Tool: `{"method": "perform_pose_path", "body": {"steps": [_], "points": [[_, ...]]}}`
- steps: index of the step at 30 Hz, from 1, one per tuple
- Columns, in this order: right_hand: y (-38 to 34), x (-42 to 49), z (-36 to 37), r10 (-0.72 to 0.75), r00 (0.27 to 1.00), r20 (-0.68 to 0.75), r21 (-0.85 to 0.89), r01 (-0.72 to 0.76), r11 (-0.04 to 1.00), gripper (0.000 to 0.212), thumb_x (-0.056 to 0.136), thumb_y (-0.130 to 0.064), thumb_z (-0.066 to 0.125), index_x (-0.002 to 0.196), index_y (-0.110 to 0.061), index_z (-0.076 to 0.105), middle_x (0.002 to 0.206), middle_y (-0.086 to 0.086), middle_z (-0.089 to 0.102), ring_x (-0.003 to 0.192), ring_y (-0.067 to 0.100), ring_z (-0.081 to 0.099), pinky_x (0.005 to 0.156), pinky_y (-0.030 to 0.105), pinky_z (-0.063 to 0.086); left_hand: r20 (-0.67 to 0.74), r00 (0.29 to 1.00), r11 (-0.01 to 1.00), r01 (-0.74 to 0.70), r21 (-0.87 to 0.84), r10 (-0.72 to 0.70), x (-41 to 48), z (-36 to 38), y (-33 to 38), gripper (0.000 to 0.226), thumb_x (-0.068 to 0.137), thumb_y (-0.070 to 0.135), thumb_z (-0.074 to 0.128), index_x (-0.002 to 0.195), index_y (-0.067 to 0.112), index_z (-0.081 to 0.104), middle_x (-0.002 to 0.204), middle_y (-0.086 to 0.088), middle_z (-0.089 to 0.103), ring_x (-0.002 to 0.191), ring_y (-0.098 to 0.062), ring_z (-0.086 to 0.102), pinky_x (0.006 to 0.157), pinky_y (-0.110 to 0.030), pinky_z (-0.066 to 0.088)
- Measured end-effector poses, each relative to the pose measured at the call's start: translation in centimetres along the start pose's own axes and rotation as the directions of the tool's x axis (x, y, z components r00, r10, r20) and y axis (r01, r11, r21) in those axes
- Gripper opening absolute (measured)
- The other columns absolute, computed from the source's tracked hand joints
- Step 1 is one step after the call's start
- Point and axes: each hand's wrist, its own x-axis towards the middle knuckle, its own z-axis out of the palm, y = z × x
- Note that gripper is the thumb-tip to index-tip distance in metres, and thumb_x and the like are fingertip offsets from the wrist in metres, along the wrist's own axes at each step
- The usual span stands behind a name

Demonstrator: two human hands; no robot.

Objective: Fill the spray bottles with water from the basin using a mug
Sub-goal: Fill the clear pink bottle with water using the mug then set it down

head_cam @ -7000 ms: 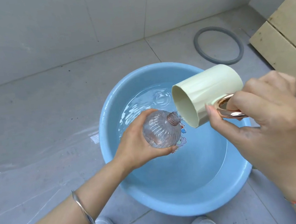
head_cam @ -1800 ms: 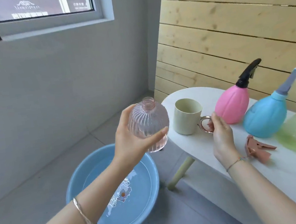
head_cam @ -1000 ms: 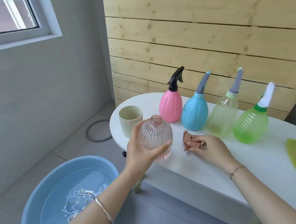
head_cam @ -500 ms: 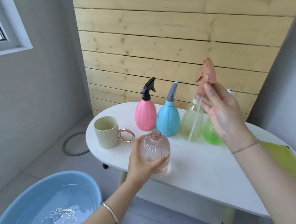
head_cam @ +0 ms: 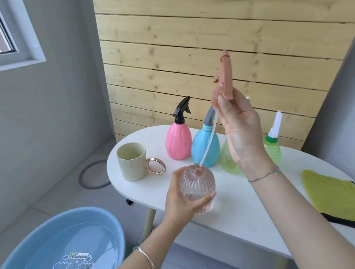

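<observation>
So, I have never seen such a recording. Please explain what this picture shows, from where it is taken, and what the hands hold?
No machine here: a person wears a head camera looking down at their hands. The left hand grips a clear, ribbed, pinkish bottle at the edge of the white oval table. The right hand holds a terracotta spray head high; its thin tube reaches the bottle's mouth. On the table stand a cream mug with a gold ring handle, a pink spray bottle, a blue spray bottle and two green spray bottles, beside a yellow-green cloth. A blue basin of water sits on the floor.
</observation>
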Motion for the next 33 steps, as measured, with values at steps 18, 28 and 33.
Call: {"method": "perform_pose_path", "body": {"steps": [18,28,33], "points": [[2.1,-2.8,0.2,0.275,0.959,0.073,0.025,-0.277,0.961,0.042,0.064,-0.032,0.072,0.100,-0.012,0.064,0.091,-0.014,0.072,0.091,0.004,0.066,0.095,0.031,0.052,0.031,0.999,1.000,0.011,-0.027,-0.010,0.0,-0.1,0.2,0.084,0.051,0.058,0.085,0.122,0.040,0.044,0.121,0.023,0.058,0.116,0.001,0.054,0.090,-0.011,0.042],[3.6,-4.1,-4.0,0.453,0.873,0.182,-0.324,-0.382,0.866,0.016,0.083,-0.006,0.065,0.097,-0.015,0.067,0.093,-0.006,0.075,0.091,0.010,0.070,0.081,0.016,0.050,0.035,0.999,0.999,0.022,-0.031,-0.020,-0.1,-0.3,0.2,0.087,0.053,0.055,0.087,0.126,0.035,0.044,0.121,0.023,0.057,0.116,0.005,0.052,0.096,-0.017,0.043],[4.6,-4.2,-4.7,0.486,0.839,0.246,-0.432,-0.354,0.830,0.017,0.083,-0.001,0.067,0.098,-0.009,0.065,0.098,0.002,0.073,0.091,0.010,0.070,0.081,0.016,0.050,0.048,0.998,0.999,0.030,-0.015,-0.029,-0.1,-0.4,0.2,0.084,0.059,0.042,0.092,0.127,0.033,0.043,0.121,0.022,0.057,0.114,0.008,0.051,0.088,-0.004,0.037]]}}
